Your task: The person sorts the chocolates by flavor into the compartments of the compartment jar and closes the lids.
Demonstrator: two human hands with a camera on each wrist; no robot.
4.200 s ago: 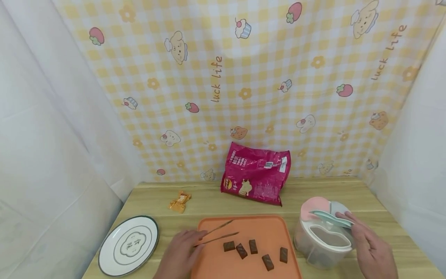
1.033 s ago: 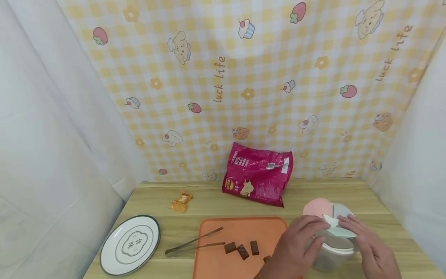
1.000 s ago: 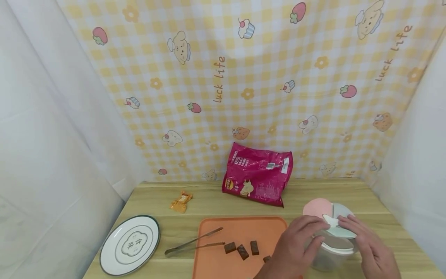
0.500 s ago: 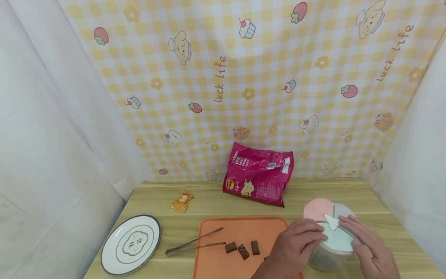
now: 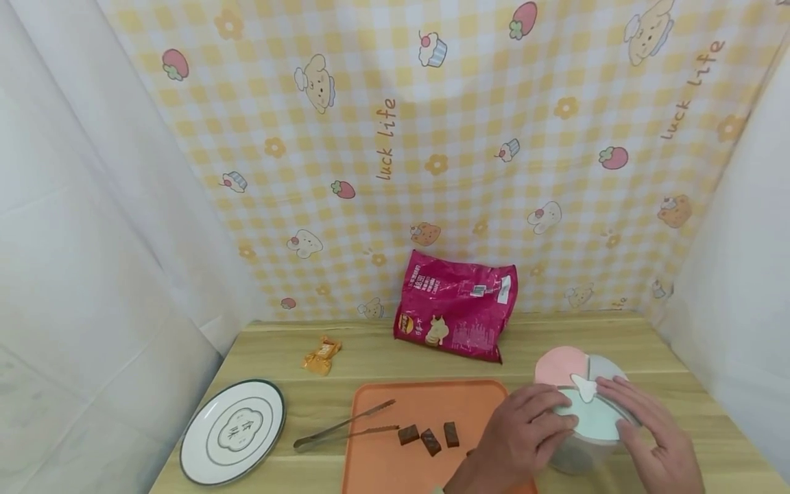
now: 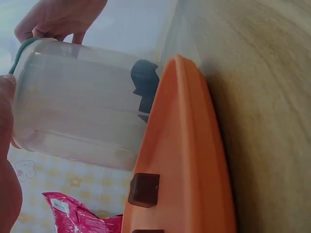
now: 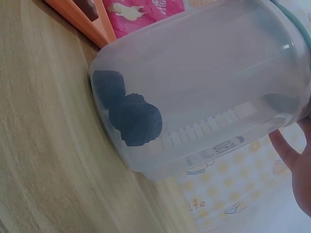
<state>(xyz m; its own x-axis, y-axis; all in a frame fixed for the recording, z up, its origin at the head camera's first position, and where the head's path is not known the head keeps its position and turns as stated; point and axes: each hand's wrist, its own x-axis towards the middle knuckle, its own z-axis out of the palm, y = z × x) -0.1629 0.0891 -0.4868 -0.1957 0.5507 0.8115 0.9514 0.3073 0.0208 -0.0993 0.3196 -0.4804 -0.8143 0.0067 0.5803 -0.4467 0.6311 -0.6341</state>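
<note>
Translucent plastic canister [image 5: 570, 458] stands upright on the table, right of the tray. Round lid, three sections: pink [image 5: 560, 367] and pale grey [image 5: 606, 368] at the back, mint-green panel [image 5: 595, 420] lying across the near one, white knob [image 5: 583, 388] mid-lid. Can't tell if mint panel is fully seated. Dark chunks [image 7: 138, 121] inside, at the bottom.

Left hand [image 5: 515, 433]: fingers bent, tips on mint panel's left edge; can't tell whether thumb pinches the rim. Right hand [image 5: 660, 436]: spread wide, long fingers laid on lid's right side, thumb apart on mint panel.

Orange rectangular tray [image 5: 382, 470] just left, partly behind left hand. Carries small dark-brown blocks [image 5: 431, 442]: three plain to see, a fourth mostly hidden. Metal tongs [image 5: 313, 438]: arms apart, tips over tray, bend on the table side. White round plate with dark-green rim [image 5: 206, 449] far left. Shiny orange wrapper [image 5: 322, 355] behind it. Magenta foil bag [image 5: 457, 309] at the back, leaning on the yellow-checked curtain [image 5: 469, 199]. Table [image 5: 271, 346]: wood-grain.
</note>
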